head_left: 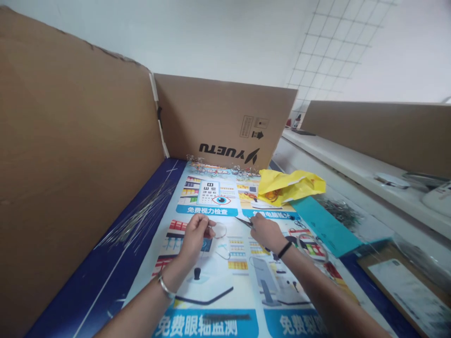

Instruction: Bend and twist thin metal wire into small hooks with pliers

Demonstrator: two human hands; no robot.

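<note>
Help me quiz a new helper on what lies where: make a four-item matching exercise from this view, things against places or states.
Things:
1. left hand
2. right hand
3. yellow wrapping
4. long thin wires

Places or states:
A. on the blue surface beside the left cardboard wall
B. gripping a dark pointed tool
C. at the far end of the teal strip
D. pinching a thin wire loop

Pairs: 1-D, 2-B, 3-C, 4-A

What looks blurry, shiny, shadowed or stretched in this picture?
In the head view, the left cardboard panel looks stretched toward the edge; the silver bracelet catches a highlight; soft shadow darkens the left part of the back panel; the thin wire loop in the left hand looks soft.
</note>
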